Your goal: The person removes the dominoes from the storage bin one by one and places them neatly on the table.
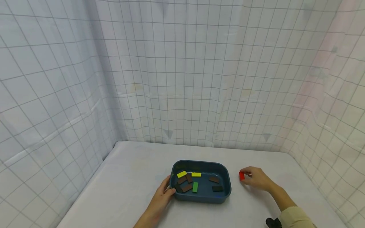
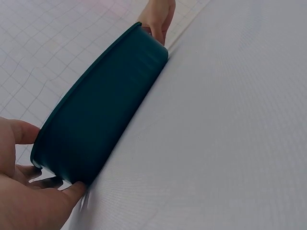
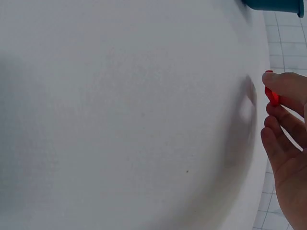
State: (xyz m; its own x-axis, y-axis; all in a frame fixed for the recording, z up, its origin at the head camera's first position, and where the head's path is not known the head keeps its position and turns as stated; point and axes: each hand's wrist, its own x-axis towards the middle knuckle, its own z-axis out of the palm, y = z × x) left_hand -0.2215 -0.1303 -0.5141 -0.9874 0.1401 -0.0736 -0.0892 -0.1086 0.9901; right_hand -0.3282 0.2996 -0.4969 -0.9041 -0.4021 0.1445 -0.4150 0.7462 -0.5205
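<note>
A dark teal plastic bin (image 1: 199, 198) stands on the white table, with several small flat blocks in it. My left hand (image 1: 160, 200) holds the bin by its left end, the thumb at the near corner of the rim and the other fingers along the outside wall. To the right of the bin, my right hand (image 1: 258, 179) pinches a red block (image 1: 241, 176) between thumb and fingertips. In the right wrist view the red block (image 3: 272, 91) looks raised off the table, its lower part partly covered by the fingers.
Inside the bin lie two yellow blocks (image 1: 196, 174), a green block (image 1: 195, 187), several brown blocks (image 1: 214, 179) and dark blocks (image 1: 217, 188). White grid-patterned curtains (image 1: 182, 79) surround the table (image 1: 119, 183). A black object (image 1: 273, 222) is by the right sleeve.
</note>
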